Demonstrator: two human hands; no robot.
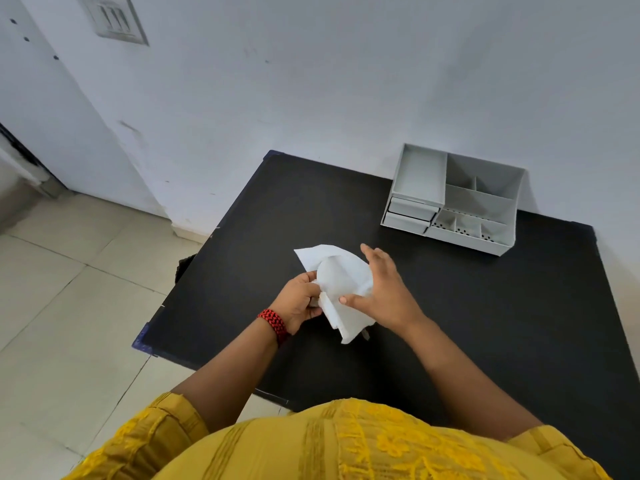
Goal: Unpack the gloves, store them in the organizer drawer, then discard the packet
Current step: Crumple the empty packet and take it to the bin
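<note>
Black counter (450,323) stood vs. white wall, tile floor to its left. Grey organizer (453,199) sat at far right of counter, w/ two drawers (410,213) shut on its left front, open compartments on top. White packet (341,289) was held above counter centre, well apart from organizer. Left hand (298,301), red band (273,325) at wrist, was clamped on packet's left edge. Right hand (384,292) lay on packet w/ fingers spread, thumb pressed to it.
</note>
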